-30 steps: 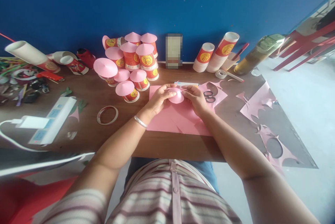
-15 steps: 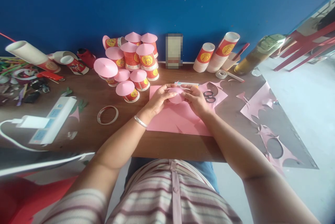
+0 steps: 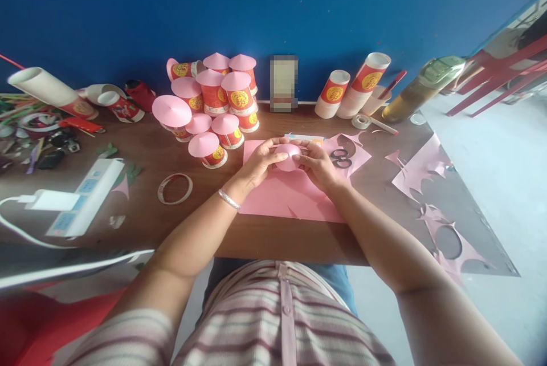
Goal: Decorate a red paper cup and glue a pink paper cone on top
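Note:
Between my two hands is a small pink paper cone (image 3: 288, 162), held above the pink paper sheet (image 3: 273, 195) on the table. My left hand (image 3: 265, 159) grips its left side, the thumb lying on top. On the other side my right hand (image 3: 315, 161) pinches it, with the thumb near the cone's middle. The fingers behind the cone are partly hidden. Black-handled scissors (image 3: 341, 158) lie on pink paper just right of my right hand. To the left, several red paper cups (image 3: 212, 98) wear pink cone tops (image 3: 204, 144).
A tape roll (image 3: 175, 188) and a white power strip (image 3: 85, 198) lie on the left. Stacked paper cups (image 3: 365, 84), a small tape roll (image 3: 361, 121) and a bottle of yellowish liquid (image 3: 421, 89) stand at the back right. Pink paper offcuts (image 3: 421, 169) lie along the right edge.
My right thumb has shifted slightly across the cone toward its middle. Both hands keep their hold in the same place, and the other things have not moved.

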The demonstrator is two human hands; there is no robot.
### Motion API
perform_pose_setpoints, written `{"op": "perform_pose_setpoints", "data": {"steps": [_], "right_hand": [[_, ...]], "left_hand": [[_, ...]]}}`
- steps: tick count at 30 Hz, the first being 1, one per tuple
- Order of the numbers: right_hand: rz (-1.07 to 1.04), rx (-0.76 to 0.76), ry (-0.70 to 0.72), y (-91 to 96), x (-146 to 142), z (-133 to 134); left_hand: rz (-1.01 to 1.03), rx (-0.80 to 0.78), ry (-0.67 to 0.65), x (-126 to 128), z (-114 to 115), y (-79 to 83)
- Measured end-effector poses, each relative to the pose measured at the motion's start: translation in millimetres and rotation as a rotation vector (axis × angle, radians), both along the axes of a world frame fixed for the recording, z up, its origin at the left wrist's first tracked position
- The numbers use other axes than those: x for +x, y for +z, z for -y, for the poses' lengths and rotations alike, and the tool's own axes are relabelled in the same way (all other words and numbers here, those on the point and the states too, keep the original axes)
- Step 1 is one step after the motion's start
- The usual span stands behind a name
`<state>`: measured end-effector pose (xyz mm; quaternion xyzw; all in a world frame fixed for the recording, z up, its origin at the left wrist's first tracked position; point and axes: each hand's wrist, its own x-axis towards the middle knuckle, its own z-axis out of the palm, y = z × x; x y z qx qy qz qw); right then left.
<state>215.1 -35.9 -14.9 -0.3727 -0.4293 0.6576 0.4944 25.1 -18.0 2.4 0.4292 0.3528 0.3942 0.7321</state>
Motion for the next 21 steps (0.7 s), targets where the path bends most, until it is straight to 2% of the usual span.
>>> {"op": "perform_pose_setpoints", "data": {"steps": [8, 14, 21], "right_hand": [[0.009, -0.002, 0.000, -1.1, 0.4, -0.8], [-0.009, -0.030, -0.118, -7.5, 3.8, -5.3], [0.043, -0.016, -0.167, -7.7, 5.0, -6.9]], "left_hand": [[-0.002, 0.015, 0.005, -0.6, -0.6, 0.7], [-0.030, 0.019, 0.049, -1.7, -3.2, -0.8], [-0.120, 0.063, 0.127, -9.7, -12.3, -0.3]]}}
